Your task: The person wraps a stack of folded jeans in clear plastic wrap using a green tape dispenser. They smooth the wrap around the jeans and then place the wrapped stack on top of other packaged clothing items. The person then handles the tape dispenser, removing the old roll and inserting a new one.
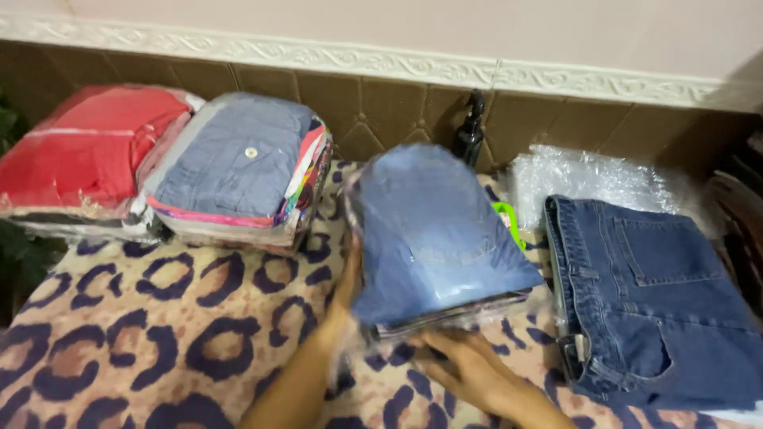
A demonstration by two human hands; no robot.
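I see my left hand (347, 278) against the left edge of a folded light-blue denim garment sealed in a clear plastic bag (433, 230). Its fingers are hidden behind the bag, so I cannot tell whether they are spread or closed. My right hand (469, 369) lies under the bag's near edge, its fingers stretched out and close together, supporting it from below. The bagged garment is tilted, raised off the leopard-print bedcover in purple and tan (159, 318), between the stacks on the left and the unbagged dark-blue folded jeans (652, 302) on the right.

Risk, in my judgement: the plastic is slick and neither hand closes around it, so the package could slide forward. Swinging it back could also knock over the dark pump bottle (470, 131) by the wall.

Count: two stacks of bagged clothes on the left, one topped with a red garment (87, 151), one with a grey-blue buttoned garment (234, 159); one bagged item in hand; one pair of jeans; one bottle; one heap of empty clear plastic bags (588, 179); one green plastic piece (506, 216), only partly visible.
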